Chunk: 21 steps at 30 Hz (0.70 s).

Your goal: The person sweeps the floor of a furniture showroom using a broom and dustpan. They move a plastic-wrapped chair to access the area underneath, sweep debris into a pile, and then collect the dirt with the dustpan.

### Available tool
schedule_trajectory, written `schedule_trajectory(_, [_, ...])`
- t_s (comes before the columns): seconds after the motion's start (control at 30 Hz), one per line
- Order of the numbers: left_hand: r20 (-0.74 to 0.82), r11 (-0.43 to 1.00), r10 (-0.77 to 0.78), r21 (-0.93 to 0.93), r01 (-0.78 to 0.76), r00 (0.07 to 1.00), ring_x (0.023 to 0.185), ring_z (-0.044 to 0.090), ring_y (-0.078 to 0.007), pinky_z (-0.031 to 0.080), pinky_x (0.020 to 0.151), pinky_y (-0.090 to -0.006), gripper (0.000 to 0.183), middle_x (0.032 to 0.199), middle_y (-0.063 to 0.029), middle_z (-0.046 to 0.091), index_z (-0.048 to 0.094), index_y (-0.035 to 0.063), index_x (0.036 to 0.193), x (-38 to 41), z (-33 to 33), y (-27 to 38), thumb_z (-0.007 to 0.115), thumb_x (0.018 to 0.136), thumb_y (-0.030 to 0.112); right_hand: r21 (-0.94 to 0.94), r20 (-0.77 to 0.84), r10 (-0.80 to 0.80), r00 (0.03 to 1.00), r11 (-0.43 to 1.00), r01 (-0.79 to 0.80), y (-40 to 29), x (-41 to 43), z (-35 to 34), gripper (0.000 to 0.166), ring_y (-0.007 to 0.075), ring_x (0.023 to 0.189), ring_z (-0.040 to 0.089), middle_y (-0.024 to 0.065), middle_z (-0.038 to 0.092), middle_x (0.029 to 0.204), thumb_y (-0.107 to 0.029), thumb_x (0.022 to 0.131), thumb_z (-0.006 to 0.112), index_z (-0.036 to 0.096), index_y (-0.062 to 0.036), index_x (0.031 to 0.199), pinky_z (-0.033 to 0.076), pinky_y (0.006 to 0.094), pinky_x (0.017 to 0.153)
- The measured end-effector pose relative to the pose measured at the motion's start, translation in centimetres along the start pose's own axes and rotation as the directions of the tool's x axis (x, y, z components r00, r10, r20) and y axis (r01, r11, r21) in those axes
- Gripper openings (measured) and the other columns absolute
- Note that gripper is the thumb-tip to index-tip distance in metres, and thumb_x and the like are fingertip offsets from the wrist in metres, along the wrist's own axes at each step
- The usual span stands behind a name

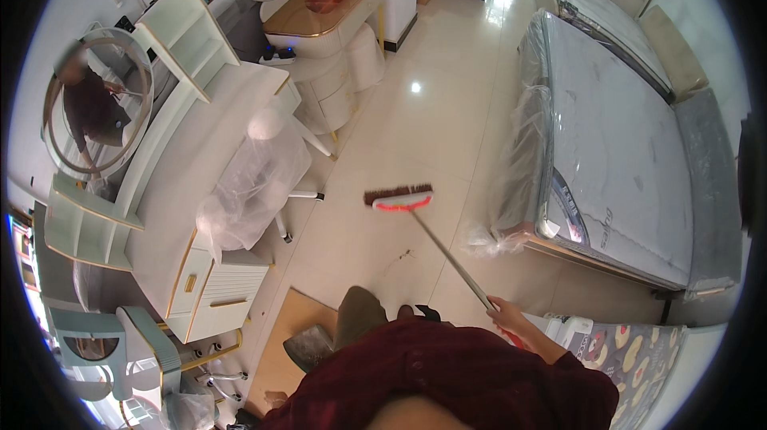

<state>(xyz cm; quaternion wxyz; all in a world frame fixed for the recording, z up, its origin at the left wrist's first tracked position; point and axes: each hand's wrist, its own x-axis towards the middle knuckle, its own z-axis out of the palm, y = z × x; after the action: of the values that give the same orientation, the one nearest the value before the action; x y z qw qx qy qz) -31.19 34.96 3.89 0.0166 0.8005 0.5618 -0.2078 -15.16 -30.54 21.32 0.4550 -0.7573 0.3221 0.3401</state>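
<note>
My right hand grips the long handle of a push broom, near its red lower end. The broom head has dark bristles and a white and red body, and lies on the tiled floor ahead of me. A small scatter of dark debris lies on the tiles between the broom head and my feet. Part of my left hand shows at the lower left, mostly hidden by my sleeve; whether it holds anything is hidden. Near it, a grey dustpan-like scoop is partly covered by my leg.
To the left stand a white dressing table with a round mirror and a plastic-wrapped chair. A plastic-wrapped mattress on a bed is at right. Flat cardboard lies by my feet. Another vanity stands farther back.
</note>
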Motion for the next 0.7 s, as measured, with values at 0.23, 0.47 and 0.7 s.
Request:
schedule_trajectory(0.23, [-0.007, 0.905, 0.425, 0.025, -0.425, 0.905, 0.085, 0.052, -0.0391, 0.044, 0.076, -0.0428, 0.025, 0.091, -0.0229, 0.054, 0.054, -0.0001, 0.09, 5.9, -4.6, 20.3, 0.051, 0.068, 0.011, -0.044, -0.237, -0.194, 0.952, 0.981, 0.189, -8.4, 19.6, -4.7, 0.045, 0.0207, 0.043, 0.052, 0.0137, 0.055, 0.063, -0.016, 0.078, 0.048, 0.039, -0.0105, 0.122, 0.045, 0.0331, 0.037])
schedule_trajectory(0.47, [0.026, 0.72, 0.691, -0.107, -0.685, 0.722, 0.085, 0.054, -0.0344, 0.043, 0.077, -0.0405, 0.03, 0.089, -0.0208, 0.057, 0.058, 0.0009, 0.09, 3.9, -9.8, 48.9, 0.056, 0.065, 0.019, -0.109, -0.358, -0.137, 0.924, 0.989, 0.104, -17.8, 35.8, -10.9, 0.04, 0.0287, 0.057, 0.056, 0.0187, 0.055, 0.073, -0.014, 0.075, 0.048, 0.044, -0.0044, 0.114, 0.046, 0.0375, 0.05])
schedule_trajectory(0.7, [0.093, 0.596, 0.8, -0.225, -0.77, 0.592, 0.084, 0.055, -0.0313, 0.044, 0.076, -0.0385, 0.028, 0.088, -0.0175, 0.059, 0.06, 0.0031, 0.087, -0.5, -13.2, 67.8, 0.055, 0.067, 0.023, 0.144, -0.103, 0.225, 0.969, 0.967, -0.209, -20.8, 23.9, -17.3, 0.035, 0.0211, 0.046, 0.053, 0.0111, 0.052, 0.06, -0.012, 0.075, 0.049, 0.047, -0.0088, 0.11, 0.045, 0.0351, 0.043])
